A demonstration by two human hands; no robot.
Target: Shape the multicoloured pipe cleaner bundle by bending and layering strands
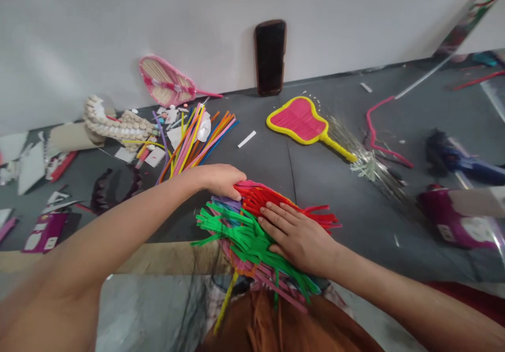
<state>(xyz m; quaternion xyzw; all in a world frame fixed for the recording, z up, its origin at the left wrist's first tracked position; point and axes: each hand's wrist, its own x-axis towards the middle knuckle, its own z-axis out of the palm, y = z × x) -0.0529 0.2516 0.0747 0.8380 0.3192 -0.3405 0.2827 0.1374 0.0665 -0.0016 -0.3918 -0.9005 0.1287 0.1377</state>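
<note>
A fan-shaped piece made of fringed paper strips in red, green, purple and pink lies on the grey floor right in front of me. My right hand rests flat on its middle with the fingers stretched out and pressing down. My left hand is curled at the far edge of the piece, its fingertips closed on the red strips. A yellow stick pokes out from under the piece toward me.
A bundle of coloured strips lies beyond my left hand. A pink fan with yellow rim lies to the right, another pink fan leans on the white wall beside a dark phone. Glue guns, paper scraps and a beaded piece surround.
</note>
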